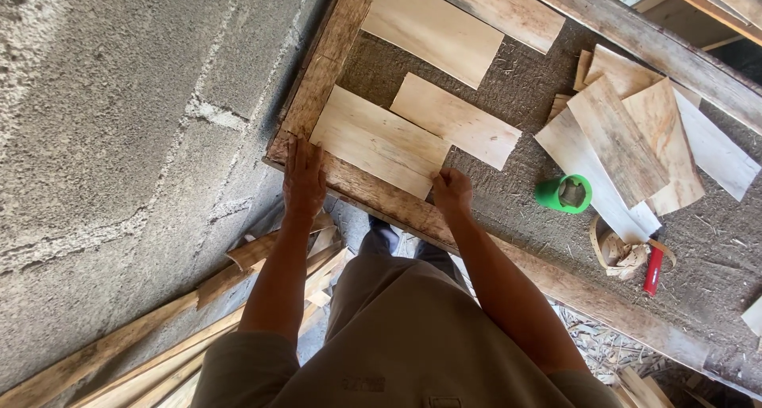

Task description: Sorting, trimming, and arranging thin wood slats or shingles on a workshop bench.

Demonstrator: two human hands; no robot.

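Pale wood — a thin rectangular sheet lies flat in the near corner of a rough workbench, just beside a second sheet. The left hand rests flat, fingers stretched, on the bench's frame at the sheet's left end. The right hand is curled, pinching the sheet's near right corner. Further right stand a green cup and a stack of offcuts — well apart from both hands.

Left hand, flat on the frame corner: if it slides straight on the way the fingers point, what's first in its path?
Likely the wooden frame rail itself: the left hand points along it, up the picture. The nearest pale board lies just beside its fingertips, so a slight drift would catch that board's edge.
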